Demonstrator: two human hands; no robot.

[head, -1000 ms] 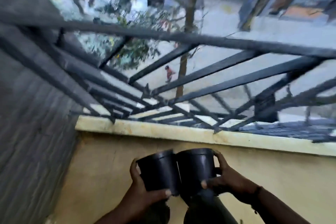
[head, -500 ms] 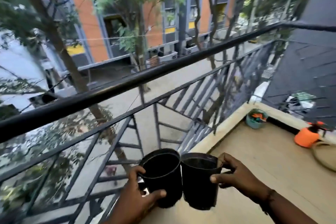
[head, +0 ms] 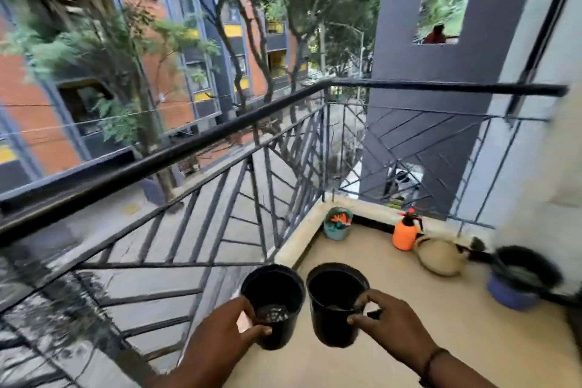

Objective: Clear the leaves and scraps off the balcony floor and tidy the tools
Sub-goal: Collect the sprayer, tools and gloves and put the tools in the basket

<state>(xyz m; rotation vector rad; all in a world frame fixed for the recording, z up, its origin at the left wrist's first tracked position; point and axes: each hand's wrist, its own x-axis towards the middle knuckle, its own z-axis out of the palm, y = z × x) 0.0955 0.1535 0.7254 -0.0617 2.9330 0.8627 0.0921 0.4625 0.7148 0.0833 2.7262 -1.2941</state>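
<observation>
I carry two black plastic plant pots side by side above the balcony floor point(head: 409, 299). My left hand point(head: 225, 329) grips the left pot point(head: 273, 302) by its near wall. My right hand point(head: 387, 321) holds the right pot point(head: 335, 302), thumb and fingers pinching its rim. Both pots are upright with a little dark soil at the bottom. A small gap separates the two.
A black metal railing point(head: 220, 135) runs along the left on a pale curb point(head: 296, 246). In the far corner stand a teal bucket point(head: 337, 225) of small tools, an orange spray bottle point(head: 406, 231), a tan sack point(head: 439, 257) and a blue pot point(head: 510, 291) under a black pan.
My view has swung right, from the railing and street below to the far end of the balcony. The two pots stay in my hands and have parted slightly.
</observation>
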